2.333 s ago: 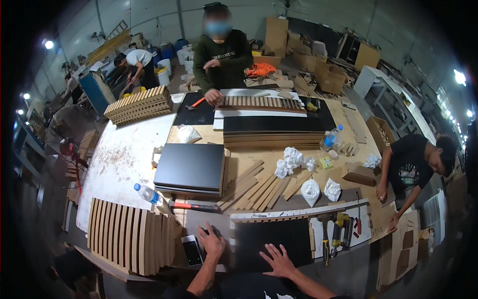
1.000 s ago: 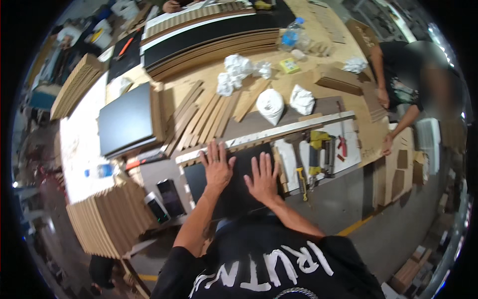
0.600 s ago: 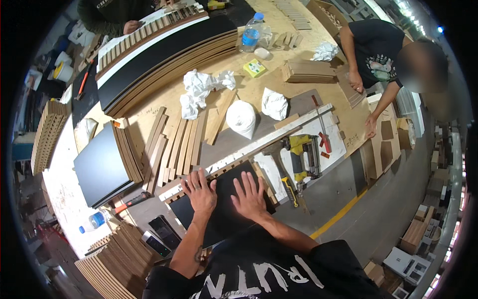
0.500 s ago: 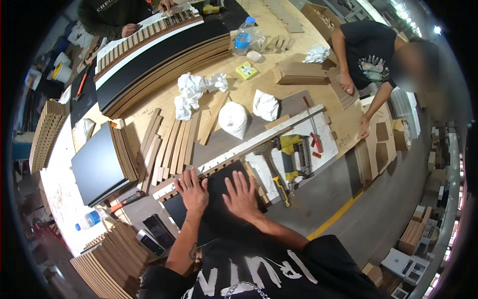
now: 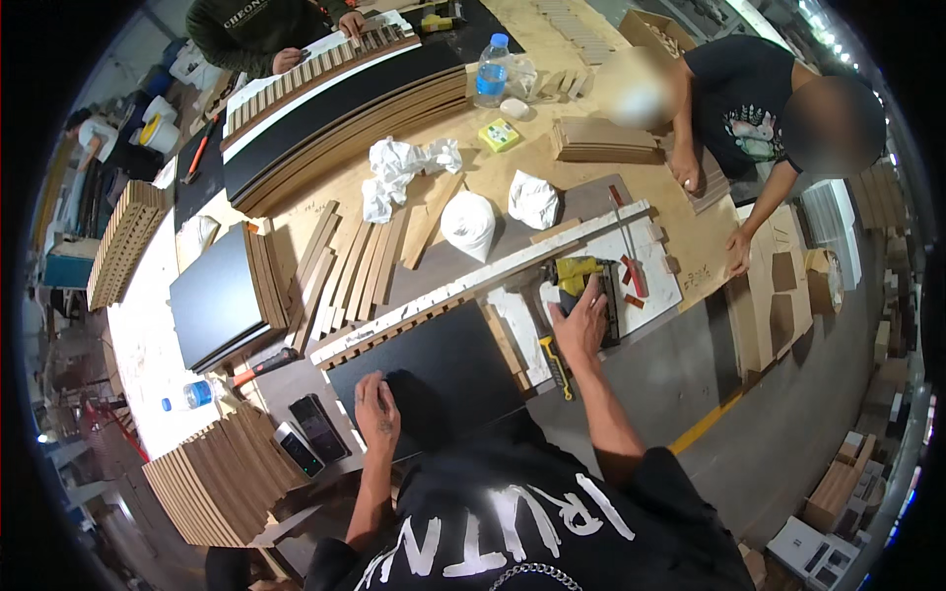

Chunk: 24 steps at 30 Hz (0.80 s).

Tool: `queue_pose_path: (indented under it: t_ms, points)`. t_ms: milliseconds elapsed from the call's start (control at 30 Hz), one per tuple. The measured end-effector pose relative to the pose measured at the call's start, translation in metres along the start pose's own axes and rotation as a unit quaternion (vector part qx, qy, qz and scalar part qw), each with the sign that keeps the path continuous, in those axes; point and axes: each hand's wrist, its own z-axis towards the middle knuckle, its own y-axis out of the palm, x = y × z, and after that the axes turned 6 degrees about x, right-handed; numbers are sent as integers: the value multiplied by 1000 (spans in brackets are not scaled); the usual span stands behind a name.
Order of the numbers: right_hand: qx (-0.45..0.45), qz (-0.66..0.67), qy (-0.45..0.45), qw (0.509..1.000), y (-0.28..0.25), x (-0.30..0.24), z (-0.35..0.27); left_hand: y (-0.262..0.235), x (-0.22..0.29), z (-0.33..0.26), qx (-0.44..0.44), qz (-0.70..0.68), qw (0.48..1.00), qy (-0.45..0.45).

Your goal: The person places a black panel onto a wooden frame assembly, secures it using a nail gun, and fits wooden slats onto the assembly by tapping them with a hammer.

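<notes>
In front of me lies a black rectangular panel [image 5: 448, 360], its far edge against a notched wooden strip [image 5: 394, 342] beside a long white batten [image 5: 493, 277]. My left hand [image 5: 376, 416] rests near the panel's left edge, fingers slightly bent and holding nothing. To the right, my right hand [image 5: 583, 323] is closed round a yellow-and-black nail gun [image 5: 576, 269], which lies on a white board; the palm hides part of its handle. Just left of that hand is a hammer [image 5: 554, 366] with a yellow-and-black grip.
White bags [image 5: 467, 225], crumpled paper [image 5: 392, 175] and loose wooden strips [image 5: 367, 266] lie beyond the panel. A red-handled tool [image 5: 634, 276] sits right of the nail gun. Black panels [image 5: 219, 293] are stacked at left, near phones [image 5: 318, 426]. Two co-workers stand across the bench.
My right hand has left the panel and moved right onto the nail gun. My left hand has drawn back toward me, to the panel's near left. The head view has shifted slightly.
</notes>
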Motion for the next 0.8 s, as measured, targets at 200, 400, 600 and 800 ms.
queue_pose_path:
  t_ms: [200,400,600,800]
  points:
    - [-127,-9,49,991,-12,9,23,-35,14,-6,-49,-64,996,-27]
    - [-142,222,233,936,-125,48,27,-40,71,17,-96,-176,979,23]
    - [26,590,292,752,-218,-40,-85,-28,189,13,-190,-356,886,229]
    - [35,765,195,612,-241,-57,-163,-59,233,8,-223,-355,859,294]
